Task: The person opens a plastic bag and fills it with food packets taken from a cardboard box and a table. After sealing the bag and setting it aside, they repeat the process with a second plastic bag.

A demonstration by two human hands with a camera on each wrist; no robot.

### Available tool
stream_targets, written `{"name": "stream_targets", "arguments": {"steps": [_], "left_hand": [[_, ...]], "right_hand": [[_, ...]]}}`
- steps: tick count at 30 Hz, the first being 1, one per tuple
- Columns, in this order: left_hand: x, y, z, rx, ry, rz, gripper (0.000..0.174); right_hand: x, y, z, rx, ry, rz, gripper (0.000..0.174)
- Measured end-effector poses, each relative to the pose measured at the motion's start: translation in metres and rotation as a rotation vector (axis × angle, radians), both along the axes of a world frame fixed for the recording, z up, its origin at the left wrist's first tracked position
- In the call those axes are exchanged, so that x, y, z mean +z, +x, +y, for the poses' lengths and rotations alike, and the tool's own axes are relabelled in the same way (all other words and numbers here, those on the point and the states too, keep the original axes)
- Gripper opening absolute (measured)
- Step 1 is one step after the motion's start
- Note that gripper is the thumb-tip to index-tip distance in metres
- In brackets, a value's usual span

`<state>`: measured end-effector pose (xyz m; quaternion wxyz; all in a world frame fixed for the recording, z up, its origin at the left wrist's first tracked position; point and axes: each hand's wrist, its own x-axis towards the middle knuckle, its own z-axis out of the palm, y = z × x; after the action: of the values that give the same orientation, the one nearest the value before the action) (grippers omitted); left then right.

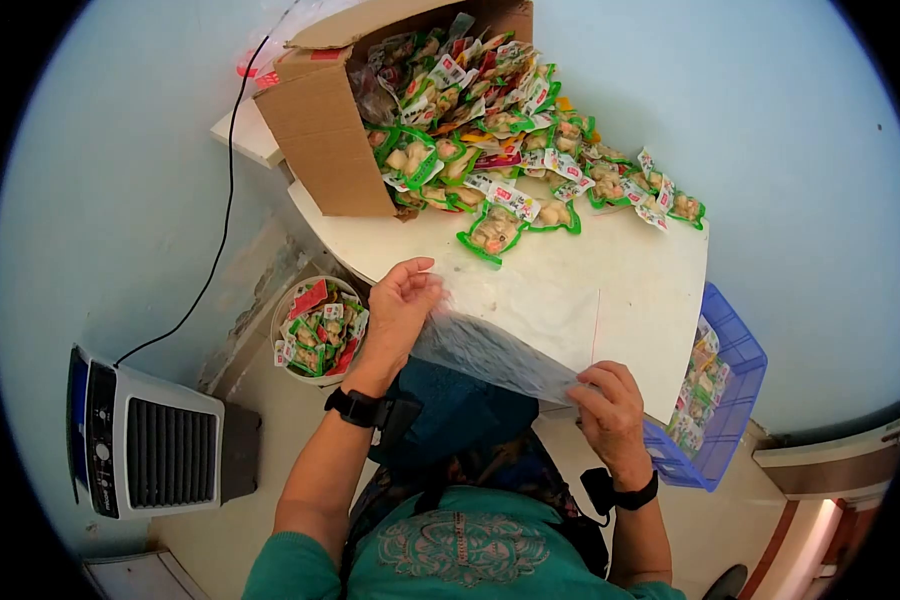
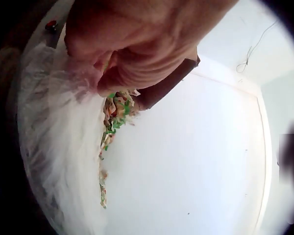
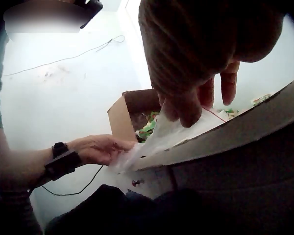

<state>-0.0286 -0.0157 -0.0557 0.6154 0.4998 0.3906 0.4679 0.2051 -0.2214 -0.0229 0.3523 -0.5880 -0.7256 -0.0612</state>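
A clear plastic bag [image 1: 495, 352] stretches between my two hands over the near edge of the white table [image 1: 660, 290]. My left hand [image 1: 400, 305] pinches its left end between thumb and fingers. At the other end, my right hand [image 1: 615, 415] pinches a corner near the table's front right. The left wrist view shows the plastic [image 2: 63, 147] hanging in wrinkles beside the hand. A thin red line [image 1: 597, 325] runs by the bag's right part. Beyond the bag lie small sealed food packets [image 1: 495, 230] with green edges.
A cardboard box [image 1: 330, 145] on its side spills a heap of packets across the table's back. On the floor stand a bucket [image 1: 276, 322] of packets at left and a blue plastic basket [image 1: 735, 425] with more at right. An air cooler [image 1: 170, 455] stands far left.
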Motion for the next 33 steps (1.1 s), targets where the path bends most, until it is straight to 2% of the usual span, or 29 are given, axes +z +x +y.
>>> {"name": "stream_targets", "arguments": {"steps": [3,7,10,13,15,17,20,22,24,27,30,33], "left_hand": [[0.007,0.004,0.012,0.031,0.054,0.086,0.028],[0.01,0.008,0.038,0.115,0.261,0.229,0.027],[0.025,0.013,0.037,0.388,0.828,0.648,0.027],[0.042,0.021,0.008,0.383,1.066,0.69,0.029],[0.029,0.028,-0.015,0.152,0.963,0.568,0.027],[0.024,0.031,-0.038,0.001,0.92,0.574,0.027],[0.022,0.03,-0.057,-0.067,0.888,0.573,0.029],[0.015,0.03,-0.059,-0.077,0.897,0.589,0.032],[0.014,0.031,-0.06,-0.071,0.935,0.625,0.035],[0.017,0.035,-0.069,-0.059,1.048,0.725,0.044],[0.022,0.04,-0.078,-0.091,1.155,0.808,0.054],[0.026,0.042,-0.091,-0.154,1.185,0.845,0.063]], "right_hand": [[0.001,-0.003,0.005,0.036,0.001,-0.014,0.022],[0.007,-0.015,0.021,0.083,0.013,-0.025,0.021],[0.01,-0.028,0.033,0.097,0.004,-0.027,0.021],[0.008,-0.036,0.045,0.127,-0.036,-0.048,0.022],[0.009,-0.035,0.049,0.178,-0.096,0.011,0.024],[0.016,-0.033,0.052,0.264,-0.175,0.148,0.026],[0.049,-0.014,0.054,0.273,-0.472,0.538,0.029],[0.064,0.002,0.066,0.201,-0.481,0.598,0.021],[0.069,0.014,0.09,0.039,-0.451,0.501,0.022],[0.058,0.026,0.136,-0.028,-0.374,0.346,0.029],[0.037,0.031,0.185,0.008,-0.267,0.144,0.045],[0.021,0.025,0.226,-0.051,-0.185,0.015,0.062]]}}
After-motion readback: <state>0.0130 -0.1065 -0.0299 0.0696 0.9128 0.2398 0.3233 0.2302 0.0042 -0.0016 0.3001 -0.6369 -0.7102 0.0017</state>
